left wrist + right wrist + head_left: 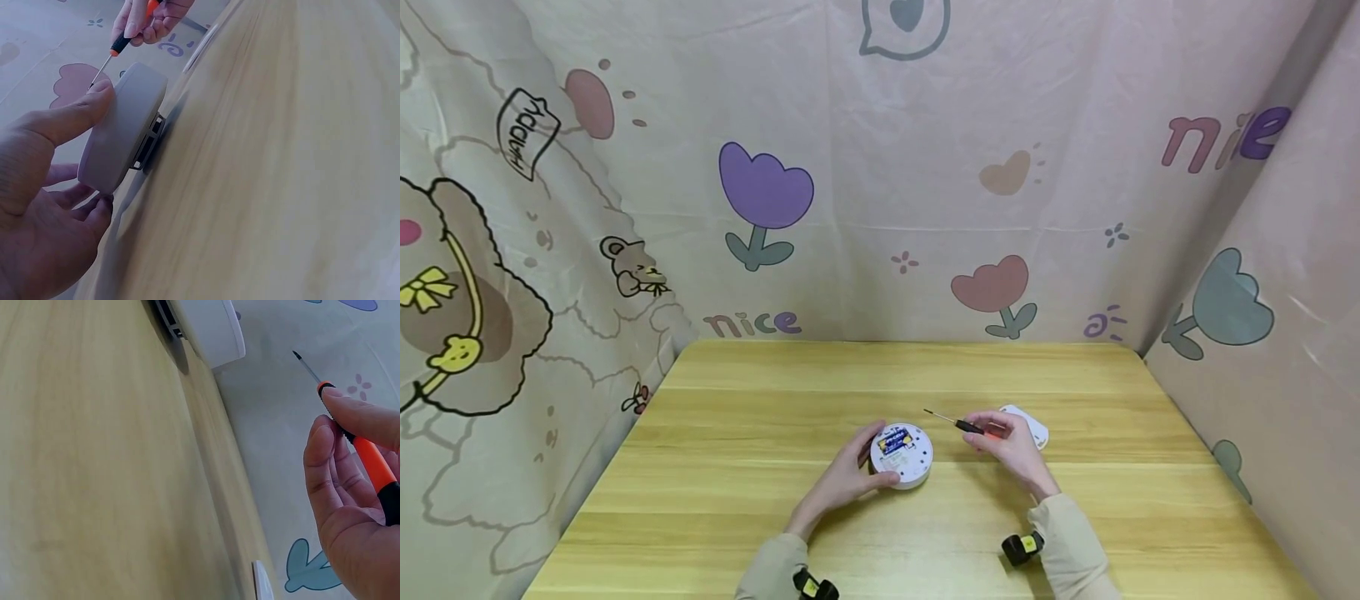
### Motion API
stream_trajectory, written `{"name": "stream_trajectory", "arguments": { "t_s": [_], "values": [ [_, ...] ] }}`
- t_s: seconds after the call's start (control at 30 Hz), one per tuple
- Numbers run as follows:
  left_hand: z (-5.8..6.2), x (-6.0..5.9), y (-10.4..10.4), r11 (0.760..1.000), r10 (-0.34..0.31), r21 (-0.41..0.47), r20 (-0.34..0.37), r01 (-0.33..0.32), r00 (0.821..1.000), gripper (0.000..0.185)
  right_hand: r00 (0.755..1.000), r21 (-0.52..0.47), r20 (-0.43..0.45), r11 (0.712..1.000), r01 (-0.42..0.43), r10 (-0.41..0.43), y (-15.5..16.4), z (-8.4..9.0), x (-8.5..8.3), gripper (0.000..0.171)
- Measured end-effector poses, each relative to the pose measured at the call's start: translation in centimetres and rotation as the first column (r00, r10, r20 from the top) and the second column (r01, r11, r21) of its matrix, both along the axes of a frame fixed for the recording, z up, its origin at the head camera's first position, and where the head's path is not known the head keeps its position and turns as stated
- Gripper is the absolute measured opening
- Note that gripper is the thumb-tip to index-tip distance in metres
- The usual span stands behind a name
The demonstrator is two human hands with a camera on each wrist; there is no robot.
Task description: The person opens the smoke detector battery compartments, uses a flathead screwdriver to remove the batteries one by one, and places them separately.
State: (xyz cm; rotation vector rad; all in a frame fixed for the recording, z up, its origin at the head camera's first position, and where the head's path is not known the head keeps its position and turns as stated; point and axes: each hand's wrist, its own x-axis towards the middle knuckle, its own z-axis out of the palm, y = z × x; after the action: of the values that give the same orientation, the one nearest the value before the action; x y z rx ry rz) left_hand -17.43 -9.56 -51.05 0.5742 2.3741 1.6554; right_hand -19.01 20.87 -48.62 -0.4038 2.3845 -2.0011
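My left hand (844,481) grips a round white device (917,467) by its rim, thumb at the near side and fingers around the far left. A blue-labelled battery (893,441) sits in its upward face. In the left wrist view the device (128,125) is held tilted just over the table, a dark slotted bracket (150,142) under it. My right hand (1011,450) pinches a small screwdriver (373,464) with an orange and black handle between thumb and fingers. Its thin shaft points left, and the tip is apart from the device, above and to its right.
A white rounded plate (1030,427) lies on the wooden table (760,400) behind my right hand, partly covered by it. Printed curtains (880,167) close in the table at the back and both sides. A black wrist camera (1022,548) hangs at the right cuff.
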Motion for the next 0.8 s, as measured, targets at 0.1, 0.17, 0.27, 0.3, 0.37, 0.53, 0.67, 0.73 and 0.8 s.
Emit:
{"name": "stream_trajectory", "arguments": {
  "t_s": [0.1, 0.17, 0.27, 0.3, 0.37, 0.53, 0.67, 0.73, 0.8],
  "values": [
    [0.0, -0.2, -0.2, 1.000, -0.013, 0.027, 0.010, 0.013, 1.000, 0.090, 1.000, 0.014, -0.001, 1.000, 0.000, 0.000, 0.0, 0.3, 0.0, 0.032],
    [0.0, -0.2, -0.3, 0.999, -0.025, 0.043, 0.014, 0.025, 1.000, 0.088, 1.000, 0.027, -0.001, 1.000, 0.001, -0.001, 0.0, 0.6, -0.1, 0.031],
    [0.0, -0.2, -0.4, 0.998, -0.038, 0.043, 0.021, 0.037, 0.999, 0.085, 1.000, 0.057, -0.011, 0.998, -0.013, 0.014, 0.1, 0.9, -0.1, 0.030],
    [0.0, -0.3, -0.5, 0.999, -0.040, 0.037, 0.022, 0.039, 0.999, 0.083, 1.000, 0.069, -0.014, 0.997, -0.022, 0.023, 0.1, 1.0, -0.2, 0.029],
    [0.0, -0.3, -0.5, 0.999, -0.044, 0.024, 0.013, 0.044, 0.999, 0.078, 0.999, 0.092, -0.023, 0.995, -0.047, 0.050, 0.2, 1.1, -0.3, 0.027],
    [-0.2, -0.3, -0.5, 0.999, -0.033, -0.007, -0.024, 0.033, 0.999, 0.065, 0.992, 0.143, -0.042, 0.983, -0.114, 0.121, 0.3, 1.6, -0.5, 0.023],
    [-0.2, -0.4, -0.3, 1.000, -0.005, -0.026, -0.037, 0.004, 0.999, 0.057, 0.991, 0.174, -0.026, 0.977, -0.126, 0.132, 0.2, 2.0, -0.6, 0.021],
    [-0.2, -0.4, -0.1, 0.999, 0.011, -0.036, -0.045, -0.013, 0.999, 0.054, 0.992, 0.204, -0.013, 0.972, -0.117, 0.122, 0.2, 2.2, -0.6, 0.021],
    [-0.1, -0.4, 0.1, 0.999, 0.024, -0.044, -0.050, -0.026, 0.998, 0.052, 0.994, 0.256, -0.015, 0.961, -0.103, 0.111, 0.1, 2.5, -0.6, 0.020]
  ]
}}
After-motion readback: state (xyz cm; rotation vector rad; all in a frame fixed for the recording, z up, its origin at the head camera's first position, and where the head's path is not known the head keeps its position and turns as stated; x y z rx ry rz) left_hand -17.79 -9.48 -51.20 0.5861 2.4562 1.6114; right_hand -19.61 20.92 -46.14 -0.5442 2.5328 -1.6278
